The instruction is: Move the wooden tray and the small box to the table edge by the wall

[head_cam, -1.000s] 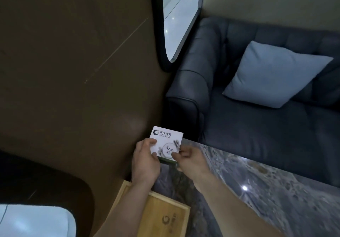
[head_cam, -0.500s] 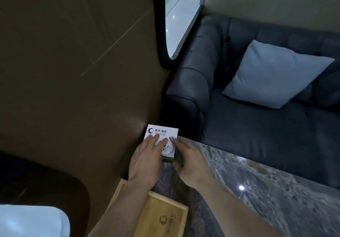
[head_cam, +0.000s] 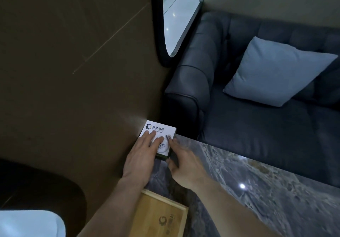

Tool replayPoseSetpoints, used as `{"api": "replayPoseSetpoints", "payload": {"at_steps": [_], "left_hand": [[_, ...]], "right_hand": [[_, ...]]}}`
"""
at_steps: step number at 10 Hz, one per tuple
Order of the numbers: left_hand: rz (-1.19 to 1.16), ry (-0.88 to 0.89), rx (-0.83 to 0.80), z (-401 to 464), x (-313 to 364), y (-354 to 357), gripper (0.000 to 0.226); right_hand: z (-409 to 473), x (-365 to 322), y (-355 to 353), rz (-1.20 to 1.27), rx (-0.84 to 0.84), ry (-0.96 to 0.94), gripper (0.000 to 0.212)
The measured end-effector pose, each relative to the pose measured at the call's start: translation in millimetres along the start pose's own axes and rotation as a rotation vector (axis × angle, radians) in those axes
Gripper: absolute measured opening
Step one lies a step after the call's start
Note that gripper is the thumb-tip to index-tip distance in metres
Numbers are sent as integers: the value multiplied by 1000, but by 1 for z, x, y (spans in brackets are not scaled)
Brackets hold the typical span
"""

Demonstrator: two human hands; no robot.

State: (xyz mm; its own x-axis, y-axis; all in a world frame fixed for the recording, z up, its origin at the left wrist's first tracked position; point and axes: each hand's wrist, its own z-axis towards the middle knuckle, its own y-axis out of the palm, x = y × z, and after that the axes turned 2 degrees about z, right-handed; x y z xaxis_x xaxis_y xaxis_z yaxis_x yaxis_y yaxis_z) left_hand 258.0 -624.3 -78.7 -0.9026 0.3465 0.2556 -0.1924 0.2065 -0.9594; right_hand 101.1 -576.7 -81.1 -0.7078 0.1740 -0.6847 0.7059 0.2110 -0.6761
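Note:
The small white box [head_cam: 159, 130] with a printed logo sits at the far corner of the marble table [head_cam: 257, 190], right against the brown wall. My left hand [head_cam: 139, 160] lies flat on its top with fingers spread. My right hand [head_cam: 185, 165] touches the box's right side with thumb and fingertips. The wooden tray [head_cam: 161, 216] rests on the table by the wall, nearer to me, partly covered by my left forearm.
The brown wall [head_cam: 73, 89] borders the table on the left. A dark blue sofa [head_cam: 257, 126] with a light blue cushion [head_cam: 274, 73] stands beyond the table's far edge. A black-framed mirror [head_cam: 176, 16] hangs on the wall above.
The box has come down from a tilted, lifted hold to rest flat on the table corner by the wall. My left hand has moved onto its top.

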Motion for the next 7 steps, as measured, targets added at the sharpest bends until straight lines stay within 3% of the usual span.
{"api": "replayPoseSetpoints", "payload": {"at_steps": [4,7], "left_hand": [[-1,24,-61,-1,1,-1,78],[-11,8,49,-23,14,-21,67]], "right_hand": [[-3,-2,-1,72,-130,34,81],[-33,-4,-36,-73,39,121,79]]}}
